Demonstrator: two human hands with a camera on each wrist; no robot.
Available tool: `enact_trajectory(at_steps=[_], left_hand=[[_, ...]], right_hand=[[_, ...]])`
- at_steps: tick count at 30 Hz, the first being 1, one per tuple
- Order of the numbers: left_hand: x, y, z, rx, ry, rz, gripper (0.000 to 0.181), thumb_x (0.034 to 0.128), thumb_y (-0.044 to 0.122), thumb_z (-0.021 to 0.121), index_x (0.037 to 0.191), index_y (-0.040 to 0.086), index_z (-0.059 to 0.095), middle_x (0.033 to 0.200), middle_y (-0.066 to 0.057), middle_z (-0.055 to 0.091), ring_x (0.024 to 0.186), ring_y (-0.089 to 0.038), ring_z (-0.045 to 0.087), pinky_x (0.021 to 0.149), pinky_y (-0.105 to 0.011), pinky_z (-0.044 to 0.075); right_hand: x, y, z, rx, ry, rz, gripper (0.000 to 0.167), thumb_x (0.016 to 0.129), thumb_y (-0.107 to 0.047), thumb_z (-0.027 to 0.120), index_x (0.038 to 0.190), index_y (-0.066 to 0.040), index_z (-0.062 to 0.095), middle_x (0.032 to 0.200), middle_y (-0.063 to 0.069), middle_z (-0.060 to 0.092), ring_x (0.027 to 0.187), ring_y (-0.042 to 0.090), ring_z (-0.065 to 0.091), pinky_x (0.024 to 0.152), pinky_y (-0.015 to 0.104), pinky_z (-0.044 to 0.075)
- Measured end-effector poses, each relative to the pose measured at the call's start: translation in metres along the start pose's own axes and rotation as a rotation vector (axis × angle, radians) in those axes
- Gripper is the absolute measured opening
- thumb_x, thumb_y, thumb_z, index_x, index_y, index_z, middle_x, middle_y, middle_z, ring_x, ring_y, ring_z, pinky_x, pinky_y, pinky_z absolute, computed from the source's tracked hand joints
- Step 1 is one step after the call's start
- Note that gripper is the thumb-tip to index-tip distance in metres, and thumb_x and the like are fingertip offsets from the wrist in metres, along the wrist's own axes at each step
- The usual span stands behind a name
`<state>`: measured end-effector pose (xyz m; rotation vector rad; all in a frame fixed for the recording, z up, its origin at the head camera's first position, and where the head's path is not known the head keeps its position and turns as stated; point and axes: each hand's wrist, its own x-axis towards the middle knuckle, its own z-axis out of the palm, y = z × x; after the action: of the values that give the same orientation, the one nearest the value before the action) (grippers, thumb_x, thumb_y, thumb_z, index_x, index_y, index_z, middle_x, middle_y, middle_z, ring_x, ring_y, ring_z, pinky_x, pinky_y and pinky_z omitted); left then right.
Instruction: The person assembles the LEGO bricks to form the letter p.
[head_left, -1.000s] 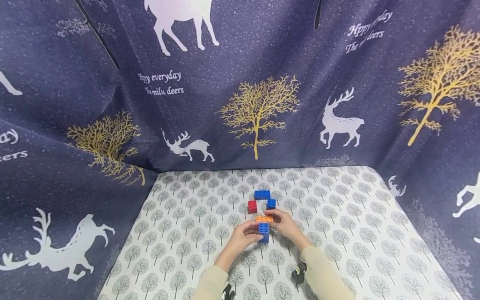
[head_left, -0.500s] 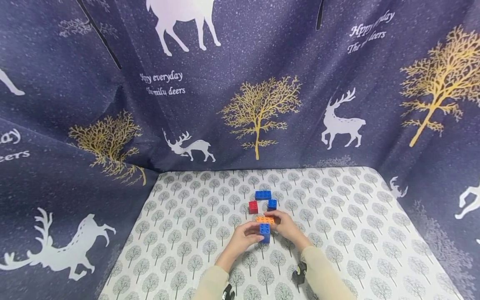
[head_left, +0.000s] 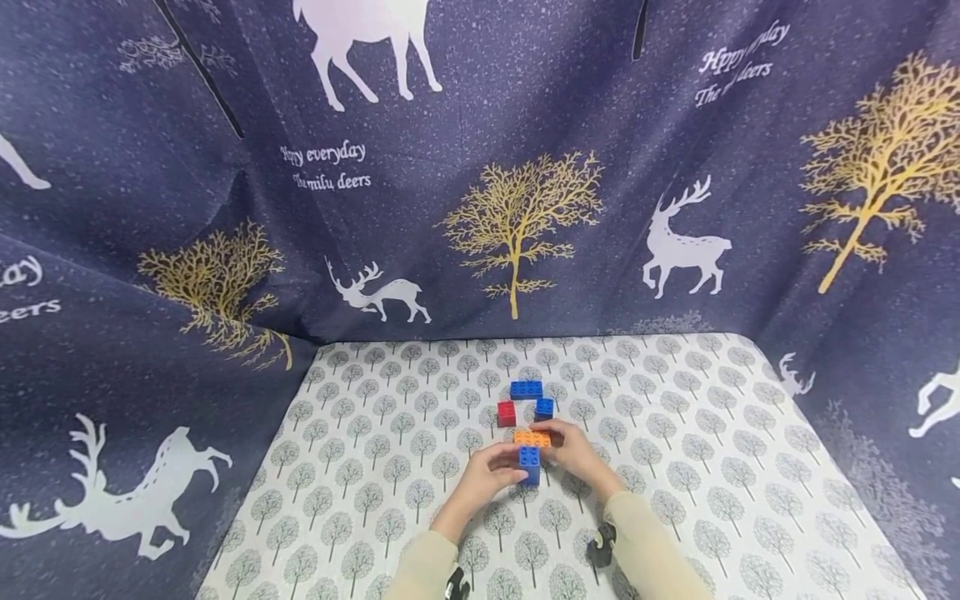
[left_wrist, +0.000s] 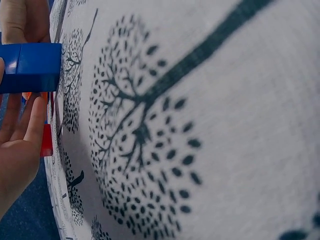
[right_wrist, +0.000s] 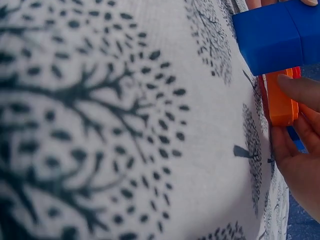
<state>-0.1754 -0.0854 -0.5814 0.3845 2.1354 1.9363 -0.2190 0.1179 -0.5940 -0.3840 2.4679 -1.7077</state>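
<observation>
Two blue building bricks (head_left: 529, 467), one stacked on the other, stand upright near the middle of the table. My left hand (head_left: 483, 477) holds this stack from its left side, the thumb toward me. In the left wrist view a seam shows across the blue stack (left_wrist: 32, 67), next to the left hand (left_wrist: 17, 160). Just behind it lies an orange brick (head_left: 532, 438) with rows of studs. My right hand (head_left: 576, 457) pinches its right end. The right wrist view shows the thumb of the right hand (right_wrist: 305, 172) on the orange brick (right_wrist: 281, 102).
Farther back are a small red brick (head_left: 507, 414), a small blue brick (head_left: 544, 408) and a long blue brick (head_left: 527, 390). A white tree-print cloth (head_left: 397, 433) covers the table. A dark blue curtain (head_left: 480, 125) hangs behind and at the sides.
The orange brick has shifted slightly to the right and away from me in my right hand. My left hand and the blue stack stay almost still.
</observation>
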Motion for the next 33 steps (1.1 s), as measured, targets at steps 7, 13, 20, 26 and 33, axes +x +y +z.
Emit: enact_trajectory(at_steps=[7,13,20,26,33], left_hand=[[-0.006,0.012,0.0,0.003,0.0,0.004,0.04,0.083,0.0,0.07,0.122,-0.004,0.059,0.115,-0.019,0.065,0.105,-0.033,0.062,0.089,-0.027,0.055],[-0.002,0.005,0.0,-0.005,0.008,-0.029,0.04,0.0831,0.0,0.07,0.121,-0.003,0.06,0.114,-0.02,0.065,0.106,-0.036,0.061,0.091,-0.029,0.055],[-0.001,-0.002,-0.001,0.006,0.017,-0.031,0.041,0.083,0.003,0.072,0.122,0.001,0.061,0.116,-0.016,0.065,0.107,-0.03,0.062,0.092,-0.028,0.054],[0.0,-0.004,-0.002,0.003,0.011,-0.027,0.041,0.0828,0.005,0.072,0.122,0.002,0.061,0.116,-0.015,0.065,0.107,-0.03,0.062,0.091,-0.026,0.054],[-0.001,-0.004,-0.002,0.009,0.002,-0.025,0.042,0.0833,0.007,0.072,0.124,0.003,0.06,0.118,-0.013,0.065,0.108,-0.028,0.062,0.094,-0.03,0.053]], right_hand=[[-0.001,0.0,-0.006,-0.012,-0.001,0.026,0.043,0.078,0.003,0.071,0.12,-0.004,0.064,0.119,0.017,0.063,0.104,0.031,0.063,0.094,0.042,0.053],[-0.005,-0.005,-0.013,0.022,-0.007,0.069,0.043,0.079,-0.002,0.073,0.121,-0.007,0.064,0.12,0.014,0.062,0.102,0.027,0.064,0.093,0.04,0.054],[-0.008,-0.007,-0.025,0.004,-0.008,0.063,0.043,0.079,-0.001,0.073,0.121,-0.005,0.063,0.121,0.017,0.061,0.099,0.026,0.064,0.09,0.039,0.055],[-0.009,-0.01,-0.033,-0.017,0.005,0.1,0.043,0.078,-0.004,0.075,0.119,-0.009,0.065,0.121,0.015,0.062,0.098,0.025,0.064,0.091,0.043,0.054],[-0.014,-0.018,-0.041,-0.026,-0.001,0.076,0.041,0.08,-0.006,0.074,0.12,-0.01,0.065,0.122,0.017,0.061,0.1,0.027,0.064,0.088,0.038,0.056]])
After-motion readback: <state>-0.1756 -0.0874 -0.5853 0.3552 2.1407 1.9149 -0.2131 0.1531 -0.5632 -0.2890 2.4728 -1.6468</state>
